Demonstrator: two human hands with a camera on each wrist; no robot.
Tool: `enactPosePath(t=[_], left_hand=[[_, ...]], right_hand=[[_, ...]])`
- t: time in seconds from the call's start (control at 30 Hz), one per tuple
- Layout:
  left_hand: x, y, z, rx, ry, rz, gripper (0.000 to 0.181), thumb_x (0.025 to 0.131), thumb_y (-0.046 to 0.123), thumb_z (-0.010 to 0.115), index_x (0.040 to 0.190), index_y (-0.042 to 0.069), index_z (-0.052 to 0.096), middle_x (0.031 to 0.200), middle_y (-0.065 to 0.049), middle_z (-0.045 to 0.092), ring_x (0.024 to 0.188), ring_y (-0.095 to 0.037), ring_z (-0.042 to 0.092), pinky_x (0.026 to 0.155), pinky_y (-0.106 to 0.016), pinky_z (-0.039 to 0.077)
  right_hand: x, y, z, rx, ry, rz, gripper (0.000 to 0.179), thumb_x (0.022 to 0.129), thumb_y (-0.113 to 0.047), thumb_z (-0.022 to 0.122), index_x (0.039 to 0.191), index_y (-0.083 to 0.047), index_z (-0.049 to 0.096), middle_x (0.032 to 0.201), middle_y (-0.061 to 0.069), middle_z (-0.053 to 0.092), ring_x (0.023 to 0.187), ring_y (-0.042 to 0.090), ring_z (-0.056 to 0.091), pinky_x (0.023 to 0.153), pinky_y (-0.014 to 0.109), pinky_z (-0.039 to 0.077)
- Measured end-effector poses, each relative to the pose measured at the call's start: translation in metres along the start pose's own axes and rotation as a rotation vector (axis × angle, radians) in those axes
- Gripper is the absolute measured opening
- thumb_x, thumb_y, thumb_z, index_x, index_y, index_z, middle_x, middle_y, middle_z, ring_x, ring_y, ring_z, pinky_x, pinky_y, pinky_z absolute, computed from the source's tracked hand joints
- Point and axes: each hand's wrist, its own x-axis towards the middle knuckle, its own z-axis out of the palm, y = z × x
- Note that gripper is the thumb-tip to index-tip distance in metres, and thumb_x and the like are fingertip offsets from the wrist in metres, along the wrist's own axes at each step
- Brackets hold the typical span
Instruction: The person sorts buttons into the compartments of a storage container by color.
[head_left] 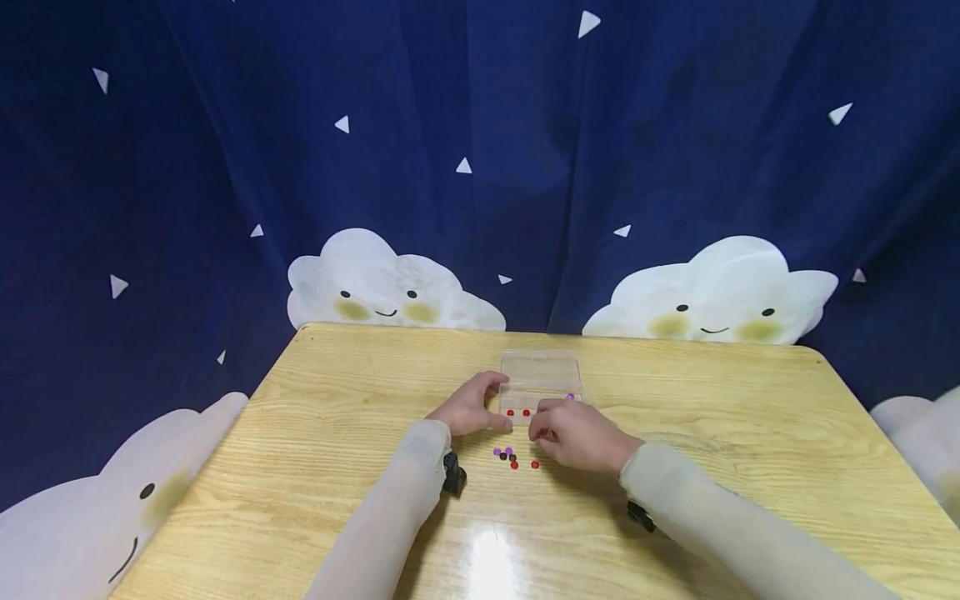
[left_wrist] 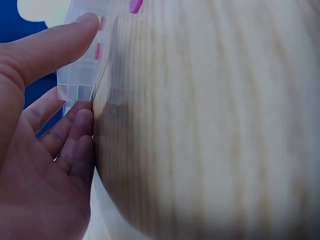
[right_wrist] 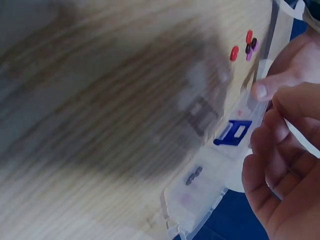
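Observation:
A clear plastic box [head_left: 540,372] lies on the table with its lid raised at the back. My left hand [head_left: 471,407] holds its left end; in the left wrist view the thumb [left_wrist: 82,37] lies along the front and the fingers curl behind the end. Inside sit red discs [head_left: 527,412], a purple disc [head_left: 570,397], dark discs [right_wrist: 194,176] and a blue piece with cut-outs [right_wrist: 233,133]. Over the front right of the box is my right hand [head_left: 573,433], fingers bent with the tips close together. Whether anything is between them is hidden.
Several loose small discs, red [head_left: 535,464], purple [head_left: 497,452] and dark [head_left: 503,456], lie on the wooden table [head_left: 360,383] in front of the box. A dark blue curtain [head_left: 517,108] with clouds hangs behind the table.

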Motion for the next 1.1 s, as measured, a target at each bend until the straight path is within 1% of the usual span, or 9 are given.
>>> enactPosePath(t=[0.2, 0.4, 0.5, 0.63, 0.83, 1.1], left_hand=[[0.0, -0.001, 0.0, 0.011, 0.011, 0.016, 0.079, 0.076, 0.017, 0.086, 0.145, 0.013, 0.046, 0.139, -0.011, 0.053, 0.131, -0.027, 0.048, 0.115, -0.042, 0.039], [0.0, 0.0, 0.0, 0.012, 0.005, 0.017, 0.079, 0.076, 0.015, 0.086, 0.145, 0.013, 0.046, 0.139, -0.011, 0.052, 0.131, -0.028, 0.048, 0.115, -0.042, 0.039], [0.001, -0.001, 0.001, 0.013, 0.003, 0.018, 0.08, 0.076, 0.015, 0.086, 0.145, 0.012, 0.046, 0.139, -0.011, 0.052, 0.131, -0.028, 0.048, 0.115, -0.042, 0.039], [0.002, -0.003, 0.001, 0.016, 0.005, 0.017, 0.08, 0.076, 0.016, 0.086, 0.145, 0.013, 0.046, 0.14, -0.011, 0.052, 0.132, -0.028, 0.048, 0.115, -0.042, 0.039], [0.001, -0.004, 0.001, 0.012, -0.002, 0.018, 0.079, 0.078, 0.017, 0.085, 0.146, 0.013, 0.045, 0.142, -0.011, 0.051, 0.134, -0.028, 0.047, 0.115, -0.042, 0.039], [-0.001, -0.001, 0.0, 0.011, -0.003, 0.011, 0.079, 0.079, 0.017, 0.085, 0.146, 0.014, 0.044, 0.145, -0.011, 0.049, 0.136, -0.028, 0.046, 0.116, -0.042, 0.039]], right_hand=[[-0.003, -0.006, 0.005, -0.011, -0.008, -0.018, 0.005, 0.084, -0.011, 0.075, 0.086, -0.016, 0.076, 0.087, -0.008, 0.067, 0.079, 0.005, 0.06, 0.076, 0.027, 0.054], [-0.007, -0.01, 0.008, -0.013, -0.033, -0.009, 0.007, 0.083, -0.009, 0.075, 0.087, -0.016, 0.075, 0.088, -0.006, 0.066, 0.077, 0.004, 0.058, 0.07, 0.023, 0.053], [-0.008, -0.012, 0.011, -0.025, -0.033, -0.014, 0.009, 0.082, -0.009, 0.075, 0.088, -0.015, 0.076, 0.088, -0.006, 0.067, 0.078, 0.005, 0.059, 0.071, 0.024, 0.054], [-0.01, -0.013, 0.014, -0.031, -0.022, -0.027, 0.011, 0.08, -0.007, 0.076, 0.088, -0.015, 0.077, 0.086, -0.004, 0.066, 0.077, 0.007, 0.06, 0.071, 0.025, 0.055], [-0.011, -0.014, 0.02, -0.054, -0.031, -0.021, 0.011, 0.08, -0.009, 0.077, 0.087, -0.016, 0.078, 0.086, -0.006, 0.065, 0.077, 0.006, 0.059, 0.072, 0.024, 0.055], [-0.01, -0.012, 0.023, -0.09, 0.005, -0.048, 0.01, 0.079, -0.007, 0.079, 0.083, -0.016, 0.078, 0.083, -0.006, 0.066, 0.076, 0.007, 0.062, 0.072, 0.024, 0.056]])
